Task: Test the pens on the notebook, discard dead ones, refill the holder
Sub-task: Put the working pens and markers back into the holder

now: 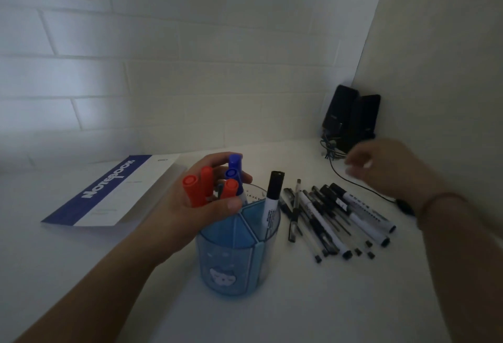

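Four capped markers (pixel 215 185) stand upright in the blue holder (pixel 236 255), gripped by the left hand (pixel 201 204); the right hand (pixel 381 165), blurred, fingers loosely spread, hovers nearer the pen pile (pixel 334 217) lying rightward.

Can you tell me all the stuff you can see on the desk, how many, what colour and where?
pen holder: one, see-through blue with dividers, front middle of the desk
capped markers: three red and two blue, bunched at the holder's top, in the left hand
black-capped marker: one, white body, standing in a right compartment of the holder
loose pens and markers: a pile, too many to count surely, black and white, lying right of the holder
notebook: one, blue and white, closed, lying left of the holder
speakers: two, black, back right corner, with a black cable
left hand: fingers curled round the markers
right hand: blurred, above the pile, holding nothing visible
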